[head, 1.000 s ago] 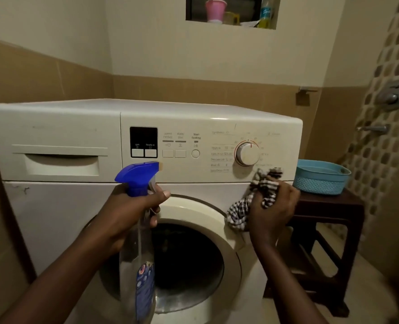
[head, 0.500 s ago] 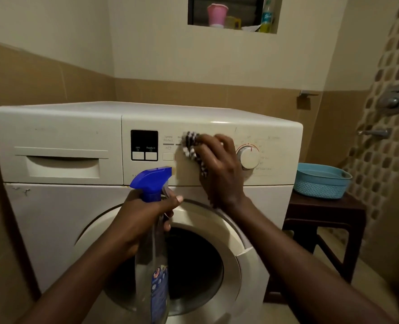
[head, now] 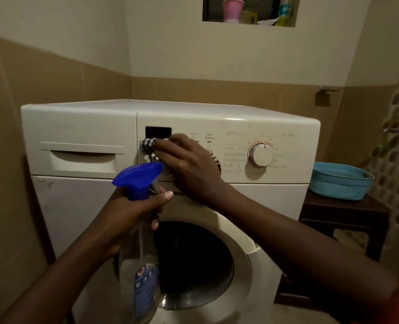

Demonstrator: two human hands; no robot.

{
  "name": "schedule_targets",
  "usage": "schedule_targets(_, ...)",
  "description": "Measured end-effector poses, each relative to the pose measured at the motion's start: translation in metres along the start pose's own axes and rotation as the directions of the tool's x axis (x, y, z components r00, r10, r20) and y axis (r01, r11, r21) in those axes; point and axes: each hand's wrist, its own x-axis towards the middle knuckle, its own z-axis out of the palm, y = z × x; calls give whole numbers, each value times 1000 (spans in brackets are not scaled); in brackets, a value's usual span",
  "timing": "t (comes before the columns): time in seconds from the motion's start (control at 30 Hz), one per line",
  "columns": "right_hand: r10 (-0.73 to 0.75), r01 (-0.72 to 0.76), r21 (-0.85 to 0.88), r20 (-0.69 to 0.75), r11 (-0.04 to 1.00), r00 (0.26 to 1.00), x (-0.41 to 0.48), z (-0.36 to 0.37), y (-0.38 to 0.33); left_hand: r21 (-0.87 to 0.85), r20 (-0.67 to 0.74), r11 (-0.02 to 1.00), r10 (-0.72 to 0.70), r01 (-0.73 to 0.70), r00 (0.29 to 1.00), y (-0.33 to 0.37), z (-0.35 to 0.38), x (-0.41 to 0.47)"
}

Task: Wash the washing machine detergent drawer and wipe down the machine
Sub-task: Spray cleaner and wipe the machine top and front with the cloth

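Dim, warm yellowish light throughout. Soft highlight along top front edge of washing machine [head: 88,122], toward its right. Faint gleam low in door glass [head: 193,272]. Deep shadow left of machine and under stool [head: 343,206] right of machine. Panel print soft. Walls bow outward away from machine. Niche [head: 247,10] above machine blurry.

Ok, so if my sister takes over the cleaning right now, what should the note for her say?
Left hand: grips the clear plastic spray bottle with the blue trigger head, held in front of the round door.
Right hand: holds the black-and-white checked cloth against the white washing machine's control panel, just below the dark display.
White rectangular detergent drawer: shut in its slot, top left; whether it has been washed cannot be told.
Done: panel wiping under way.
Left: probably the rest of the panel, top, front and door.
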Motion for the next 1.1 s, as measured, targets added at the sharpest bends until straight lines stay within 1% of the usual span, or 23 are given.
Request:
schedule_targets(0.03, 25, -25, -4, 6, 1000, 1000, -8, -1, -1, 1, 8, 1000, 3, -3, 1000, 0, 2, -1)
schedule_targets(0.1, 128, -128, -10, -37, 992, 991, -28, -6, 2, 11, 32, 1000, 4, -4, 999, -1, 8, -3)
schedule_targets(0.2, 318, -321, 6, -136, 947, 938, -74, -17, 15, -19, 41, 1000, 8, -7, 999, -3, 6, -3)
schedule_targets(0.3, 429, -428, 38, -118, 903, 895, -130, -31, 21, -47, 46, 999, 6, -4, 999, -3, 0, 0)
schedule_targets(0.33, 476, -476, 39, -133, 879, 869, -145, -36, 24, -44, 57, 999, 7, -4, 998, -3, 1, 0)
schedule_targets(0.37, 540, -543, 33, -174, 839, 824, -157, -40, 29, -36, 63, 999, 6, -4, 998, -4, 1, -1)
schedule_targets(0.4, 621, -632, 34, -231, 774, 749, -165, -43, 34, -25, 61, 1000, 4, -3, 998, -5, 3, -2)
schedule_targets(0.47, 771, -794, 105, -344, 599, 536, -167, -47, 40, 3, 21, 1000, -4, 4, 1000, -8, 3, -2)
schedule_targets(0.5, 807, -834, 141, -380, 534, 452, -163, -46, 37, 15, -6, 1000, -9, 9, 1000, -10, 1, -1)
schedule_targets(0.53, 815, -839, 158, -384, 521, 434, -157, -43, 31, 18, -29, 1000, -14, 14, 999, -12, -1, 1)
schedule_targets(0.57, 805, -812, 166, -344, 559, 484, -151, -38, 22, 12, -44, 1000, -20, 21, 999, -13, -2, 2)
schedule_targets(0.6, 765, -754, 171, -277, 634, 581, -145, -31, 12, -1, -53, 1000, -25, 25, 998, -14, -2, 3)
schedule_targets(0.63, 693, -672, 173, -207, 720, 690, -138, -26, 1, -17, -60, 999, -29, 28, 998, -14, -2, 4)
schedule_targets(0.67, 607, -585, 165, -161, 794, 778, -129, -21, -6, -34, -70, 999, -34, 32, 997, -14, -1, 4)
schedule_targets(0.7, 533, -513, 156, -136, 844, 835, -118, -17, -9, -55, -89, 998, -41, 36, 995, -15, -1, 4)
schedule_targets(0.73, 479, -461, 148, -127, 875, 869, -106, -14, -10, -77, -117, 996, -49, 41, 992, -14, -1, 3)
schedule_targets(0.83, 352, -336, 137, -114, 932, 929, -69, -9, -16, -119, -190, 992, -55, 32, 980, -12, -8, 5)
schedule_targets(0.93, 212, -208, 103, -29, 973, 977, -40, 0, -25, -128, -219, 992, -41, 13, 975, -12, -8, 2)
schedule_targets(1.0, 126, -130, 104, 48, 986, 991, -25, 9, -31, -111, -235, 994, -17, -10, 972, -13, -6, 0)
schedule_targets(1.1, 48, -66, 140, 131, 988, 990, -11, 11, -34, -112, -241, 993, 6, -34, 970, -8, -5, -1)
